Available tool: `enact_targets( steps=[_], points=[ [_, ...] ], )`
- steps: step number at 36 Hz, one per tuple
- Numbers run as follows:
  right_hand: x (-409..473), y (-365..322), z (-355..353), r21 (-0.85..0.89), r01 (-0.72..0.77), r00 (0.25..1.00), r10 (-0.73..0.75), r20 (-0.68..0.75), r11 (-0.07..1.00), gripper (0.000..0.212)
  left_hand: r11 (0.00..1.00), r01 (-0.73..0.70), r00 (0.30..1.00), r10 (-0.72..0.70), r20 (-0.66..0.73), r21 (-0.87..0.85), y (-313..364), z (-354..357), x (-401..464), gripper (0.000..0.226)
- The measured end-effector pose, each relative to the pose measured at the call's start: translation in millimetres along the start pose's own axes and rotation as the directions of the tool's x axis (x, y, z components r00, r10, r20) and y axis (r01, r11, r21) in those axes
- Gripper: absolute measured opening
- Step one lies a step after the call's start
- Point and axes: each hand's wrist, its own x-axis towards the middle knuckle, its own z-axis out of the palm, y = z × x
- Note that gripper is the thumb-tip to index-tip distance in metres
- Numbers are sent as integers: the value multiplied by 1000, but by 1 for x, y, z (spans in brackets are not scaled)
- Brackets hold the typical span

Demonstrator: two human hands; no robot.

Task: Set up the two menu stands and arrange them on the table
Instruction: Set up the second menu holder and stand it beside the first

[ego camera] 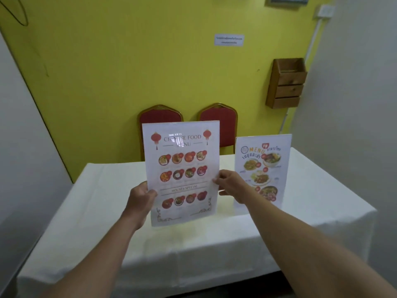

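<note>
A clear menu stand with a Chinese food menu [182, 168] stands upright over the middle of the white-clothed table [103, 201], its lower edge at the cloth. My left hand [140, 201] grips its left edge and my right hand [229, 186] grips its right edge. A second menu stand [263, 168] with a Thai food menu stands upright on the table to the right, just behind my right hand and apart from the first one.
Two red chairs [160, 118] with gold frames stand behind the table against the yellow wall. A wooden wall box [286, 83] hangs at the right. Grey-white walls close in on both sides.
</note>
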Motion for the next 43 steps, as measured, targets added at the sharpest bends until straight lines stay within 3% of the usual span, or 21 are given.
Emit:
enact_targets(
  steps=[9, 15, 23, 30, 43],
  points=[
    [9, 21, -2, 39, -2, 993, 7, -117, 999, 7, 978, -48, 998, 39, 50, 204, -8, 15, 35, 28],
    [20, 31, -3, 15, -5, 985, 7, -170, 1000, 18, 936, -60, 998, 63, 4, 347, -26, 26, 54, 20],
    [31, 45, -6, -87, -37, 976, 17, -219, 996, 24, 919, -46, 997, 67, -40, 392, -43, 39, 62, 12],
    [33, 55, -5, -68, -64, 974, 48, -220, 996, 11, 917, -46, 997, 65, -34, 397, -49, 43, 64, 9],
    [39, 62, -3, -256, -52, 983, 3, -185, 965, 16, 891, -29, 997, 59, -54, 454, -56, 43, 61, 8]
  ],
)
